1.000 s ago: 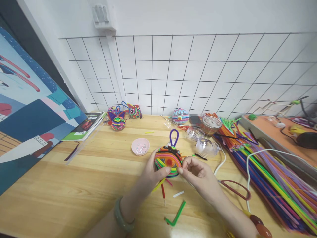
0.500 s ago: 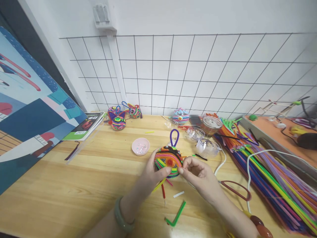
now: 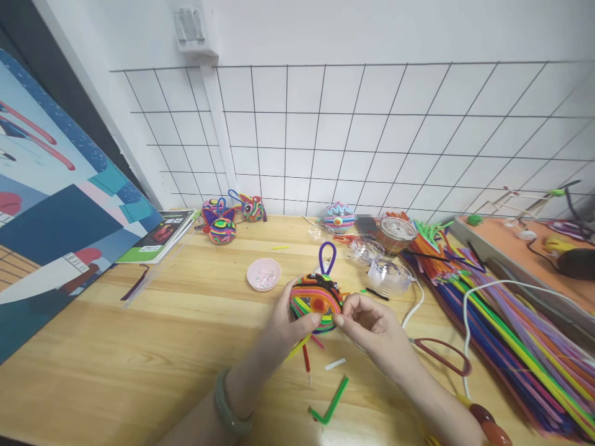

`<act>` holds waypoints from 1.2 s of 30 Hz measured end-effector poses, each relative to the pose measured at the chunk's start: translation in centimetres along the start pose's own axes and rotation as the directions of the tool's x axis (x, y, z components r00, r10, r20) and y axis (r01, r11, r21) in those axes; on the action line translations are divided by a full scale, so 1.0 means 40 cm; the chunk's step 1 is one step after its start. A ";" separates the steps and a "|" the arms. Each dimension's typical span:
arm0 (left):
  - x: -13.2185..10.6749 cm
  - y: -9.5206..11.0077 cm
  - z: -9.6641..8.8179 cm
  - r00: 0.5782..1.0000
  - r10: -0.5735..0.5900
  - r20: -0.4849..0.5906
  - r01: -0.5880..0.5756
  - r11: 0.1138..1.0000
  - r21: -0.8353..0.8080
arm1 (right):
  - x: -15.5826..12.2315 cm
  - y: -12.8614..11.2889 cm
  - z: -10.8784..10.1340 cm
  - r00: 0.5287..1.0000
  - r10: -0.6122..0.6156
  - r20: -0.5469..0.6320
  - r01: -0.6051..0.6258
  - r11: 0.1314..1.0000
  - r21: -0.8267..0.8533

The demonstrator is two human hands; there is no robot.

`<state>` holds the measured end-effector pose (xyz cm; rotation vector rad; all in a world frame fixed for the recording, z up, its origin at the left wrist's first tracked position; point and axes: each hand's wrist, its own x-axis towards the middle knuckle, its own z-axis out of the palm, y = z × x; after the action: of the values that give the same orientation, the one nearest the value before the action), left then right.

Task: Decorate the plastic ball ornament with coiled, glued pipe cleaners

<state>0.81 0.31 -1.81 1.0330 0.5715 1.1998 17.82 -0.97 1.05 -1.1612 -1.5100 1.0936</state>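
A ball covered in colourful pipe cleaners [image 3: 316, 286] is held above the table, an orange disc at its middle and a purple loop [image 3: 328, 259] on top. My left hand [image 3: 289, 322] grips it from the left, thumb across the front beside the disc. At its right edge, my right hand [image 3: 379, 325] pinches with thumb and forefinger; the exact bit between the fingertips is too small to see. Below lie a red pencil-like stick [image 3: 307, 359], a white strip [image 3: 335, 364] and a bent green pipe cleaner [image 3: 335, 401].
A pink dish [image 3: 263, 274] with small bits stands behind my left hand. Clear plastic half-shells [image 3: 389, 277] are farther right, near red-handled scissors [image 3: 444, 356]. Bundled pipe cleaners [image 3: 502, 353] and a white cable [image 3: 466, 328] fill the right side. Finished balls [image 3: 222, 230] sit at the back.
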 end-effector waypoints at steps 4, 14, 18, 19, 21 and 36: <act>0.000 0.001 0.001 1.000 0.008 0.002 -0.008 1.000 0.004 | -0.002 0.001 -0.001 1.000 -0.004 0.001 0.004 1.000 0.006; 0.000 0.002 0.001 1.000 -0.003 -0.004 0.003 1.000 -0.007 | -0.001 0.002 -0.001 1.000 -0.001 0.001 0.001 1.000 0.001; -0.004 0.004 0.003 1.000 -0.008 -0.003 0.008 1.000 -0.001 | -0.003 0.002 -0.002 1.000 0.004 0.008 -0.004 1.000 0.005; -0.004 0.005 0.003 1.000 -0.004 -0.003 0.004 1.000 0.001 | -0.003 0.002 -0.002 1.000 0.004 0.009 -0.004 1.000 0.004; -0.004 0.006 0.004 1.000 0.001 0.000 -0.001 1.000 0.001 | -0.002 0.000 -0.002 1.000 0.001 0.011 -0.001 1.000 0.004; -0.004 0.005 0.004 1.000 -0.001 -0.011 0.001 1.000 0.012 | -0.002 -0.015 0.002 1.000 0.005 -0.014 -0.005 1.000 -0.004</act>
<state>0.79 0.10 -1.60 1.0370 0.5890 1.2035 17.67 -1.16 1.61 -1.1731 -1.4996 1.0841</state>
